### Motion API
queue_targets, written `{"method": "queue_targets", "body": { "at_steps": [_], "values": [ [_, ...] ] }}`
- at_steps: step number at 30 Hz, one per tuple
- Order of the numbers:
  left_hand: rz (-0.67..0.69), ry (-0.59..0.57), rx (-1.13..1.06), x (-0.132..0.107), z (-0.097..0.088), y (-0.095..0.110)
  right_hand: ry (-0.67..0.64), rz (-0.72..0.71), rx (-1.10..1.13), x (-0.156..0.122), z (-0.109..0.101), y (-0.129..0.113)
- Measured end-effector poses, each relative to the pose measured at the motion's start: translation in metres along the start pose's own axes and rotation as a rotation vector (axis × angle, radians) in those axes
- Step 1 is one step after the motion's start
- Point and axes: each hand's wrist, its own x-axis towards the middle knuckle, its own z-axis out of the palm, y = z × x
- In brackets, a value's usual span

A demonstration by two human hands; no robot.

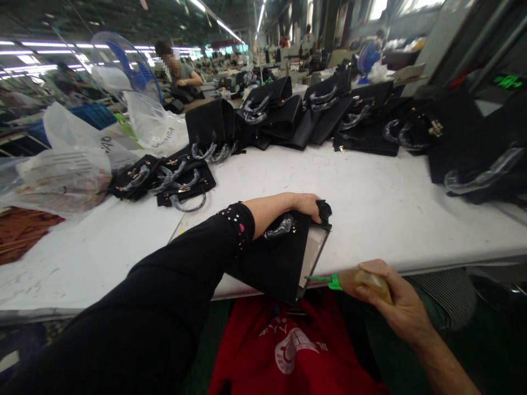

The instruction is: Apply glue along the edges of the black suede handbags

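Observation:
A black handbag (272, 263) lies on the white table in front of me, its handle wrapped in clear plastic. My left hand (308, 206) reaches across it and grips the bag's far corner, where black material is bunched under the fingers. Along the bag's right side a pale beige inner strip (313, 252) shows. In my right hand (391, 291) is a squeeze bottle (366, 282) of amber liquid with a green nozzle. The nozzle tip points left and is at the near end of the pale strip; I cannot tell whether it touches.
Several black handbags (267, 115) with wrapped handles line the back of the white table (370, 214). Smaller black bags (181, 175) and plastic sacks (152, 126) are at the left, beside brown pieces (24, 230). A large bag (481, 148) stands at right. A co-worker (181, 77) is beyond.

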Motion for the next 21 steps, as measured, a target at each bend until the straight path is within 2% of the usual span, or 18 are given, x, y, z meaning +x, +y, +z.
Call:
{"method": "queue_targets", "body": {
  "at_steps": [3, 7, 8, 11, 12, 16, 21],
  "values": [
    [0.011, 0.002, -0.012, 0.000, 0.001, -0.001, 0.128, 0.005, -0.037, -0.005, 0.001, -0.003],
    [0.025, 0.009, -0.024, -0.002, 0.001, 0.001, -0.030, -0.049, -0.015, -0.010, 0.003, -0.007],
    [0.028, 0.010, -0.028, -0.003, 0.001, 0.002, -0.027, -0.053, -0.013, -0.010, 0.003, -0.007],
    [0.033, 0.022, -0.040, -0.006, 0.001, 0.004, 0.110, -0.024, -0.046, -0.012, 0.005, -0.007],
    [0.033, 0.028, -0.043, -0.007, 0.001, 0.005, 0.118, -0.017, -0.053, -0.013, 0.005, -0.007],
    [0.024, 0.037, -0.059, -0.009, 0.002, 0.006, -0.019, -0.045, -0.017, -0.019, 0.007, -0.012],
    [0.032, 0.033, -0.075, -0.005, 0.002, 0.003, -0.002, -0.024, -0.010, -0.025, 0.006, -0.028]
  ]
}}
